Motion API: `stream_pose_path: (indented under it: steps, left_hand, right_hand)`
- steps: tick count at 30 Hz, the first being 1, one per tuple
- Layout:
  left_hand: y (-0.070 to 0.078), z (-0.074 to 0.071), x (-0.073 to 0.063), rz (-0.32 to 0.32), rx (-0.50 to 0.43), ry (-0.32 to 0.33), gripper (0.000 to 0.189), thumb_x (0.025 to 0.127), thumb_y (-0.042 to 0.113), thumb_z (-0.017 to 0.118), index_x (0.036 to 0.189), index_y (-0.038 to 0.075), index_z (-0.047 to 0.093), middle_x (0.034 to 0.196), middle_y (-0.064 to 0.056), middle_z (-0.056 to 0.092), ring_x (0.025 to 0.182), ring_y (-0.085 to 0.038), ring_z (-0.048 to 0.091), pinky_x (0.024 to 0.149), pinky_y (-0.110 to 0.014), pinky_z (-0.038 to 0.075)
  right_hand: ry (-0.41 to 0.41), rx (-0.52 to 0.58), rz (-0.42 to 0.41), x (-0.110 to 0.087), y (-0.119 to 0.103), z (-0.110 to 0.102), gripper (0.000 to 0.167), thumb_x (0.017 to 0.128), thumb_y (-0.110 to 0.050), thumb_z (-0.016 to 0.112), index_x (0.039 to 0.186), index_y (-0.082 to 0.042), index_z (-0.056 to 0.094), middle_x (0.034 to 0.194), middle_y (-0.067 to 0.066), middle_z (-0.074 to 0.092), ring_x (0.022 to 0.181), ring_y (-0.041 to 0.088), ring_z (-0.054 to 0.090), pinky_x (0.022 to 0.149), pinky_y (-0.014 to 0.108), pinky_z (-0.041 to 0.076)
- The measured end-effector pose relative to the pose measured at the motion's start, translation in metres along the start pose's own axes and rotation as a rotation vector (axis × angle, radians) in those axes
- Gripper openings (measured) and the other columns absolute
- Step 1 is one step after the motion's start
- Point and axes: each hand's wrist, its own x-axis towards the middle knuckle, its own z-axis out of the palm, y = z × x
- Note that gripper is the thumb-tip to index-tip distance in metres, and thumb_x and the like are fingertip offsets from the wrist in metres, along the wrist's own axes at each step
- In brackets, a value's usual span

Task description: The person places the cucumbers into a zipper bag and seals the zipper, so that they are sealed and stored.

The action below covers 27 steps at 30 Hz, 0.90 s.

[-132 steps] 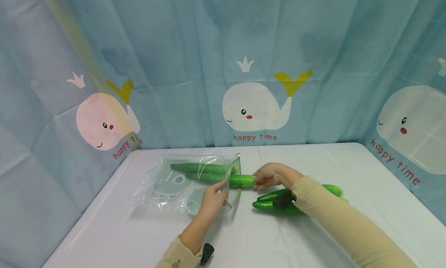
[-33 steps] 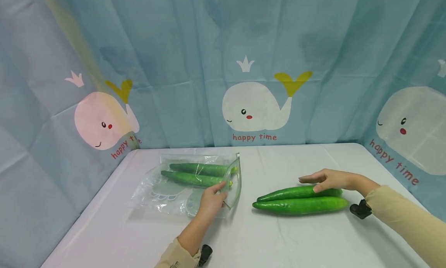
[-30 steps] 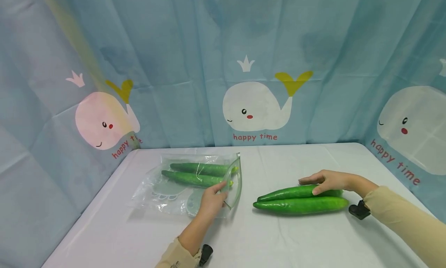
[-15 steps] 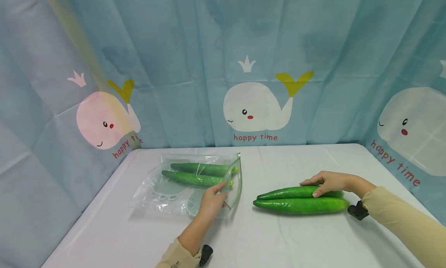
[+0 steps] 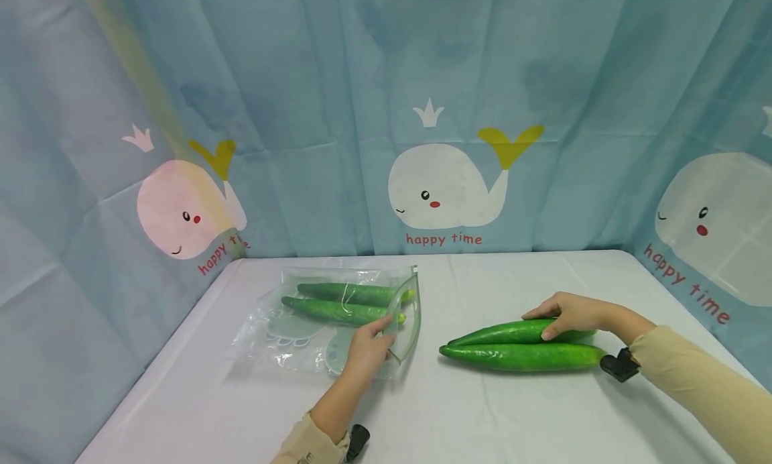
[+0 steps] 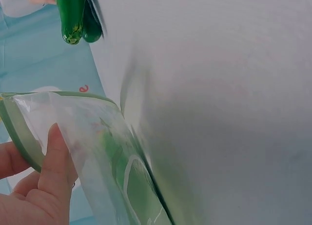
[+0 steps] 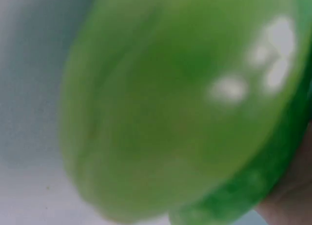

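In the head view, my left hand (image 5: 369, 349) pinches the near side of the mouth of a clear zip bag (image 5: 265, 333) lying on the table. Two cucumbers (image 5: 338, 310) are inside it, their yellowish ends towards the opening. Over on the right, my right hand (image 5: 575, 314) grips the farther of two loose cucumbers (image 5: 500, 331), thumb on the near side, other fingers mostly hidden behind. Alongside it lies the nearer cucumber (image 5: 525, 358). The left wrist view shows thumb and fingers on the bag's green-edged mouth (image 6: 29, 152). A blurred cucumber end (image 7: 170, 112) fills the right wrist view.
A white cloth covers the table (image 5: 482, 417). Blue curtains (image 5: 313, 115) printed with whales hang behind it and at both sides. Black wrist cameras sit at both cuffs, the right one (image 5: 620, 365) close to the nearer cucumber's end.
Earlier, my right hand pushed a cucumber into the bag; it then moved right to the loose pair. Its fingers have closed on the farther cucumber, which has shifted slightly. The left hand stays put.
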Motion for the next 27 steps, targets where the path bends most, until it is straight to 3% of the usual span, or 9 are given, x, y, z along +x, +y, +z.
stream_pose_path:
  steps: [12,19,27]
  left_hand:
    - [0.0,0.001,0.0,-0.01,0.001,0.002,0.043,0.092,0.0,0.055,0.134,-0.006,0.053,0.141,-0.031,0.043,0.058,-0.01,0.049,0.062,-0.025,0.049]
    - [0.0,0.002,0.001,-0.021,0.001,0.0,0.043,0.092,0.0,0.055,0.135,-0.004,0.053,0.143,-0.03,0.042,0.059,-0.011,0.05,0.063,-0.026,0.048]
    - [-0.001,0.001,-0.001,-0.01,-0.007,-0.006,0.043,0.092,0.0,0.056,0.135,-0.005,0.053,0.142,-0.03,0.043,0.058,-0.01,0.05,0.062,-0.025,0.048]
  right_hand:
    - [0.064,0.049,-0.016,-0.001,-0.026,-0.006,0.055,0.089,-0.024,0.07,0.133,0.005,0.055,0.135,0.024,0.054,0.127,0.05,0.041,0.098,0.056,0.043]
    - [0.036,0.062,-0.034,0.016,-0.044,-0.001,0.052,0.093,-0.027,0.065,0.135,0.001,0.055,0.137,0.017,0.054,0.13,0.043,0.043,0.1,0.053,0.043]
    - [-0.023,0.07,-0.039,0.041,-0.061,0.009,0.045,0.096,-0.026,0.062,0.131,0.002,0.059,0.128,0.014,0.061,0.122,0.034,0.052,0.1,0.049,0.042]
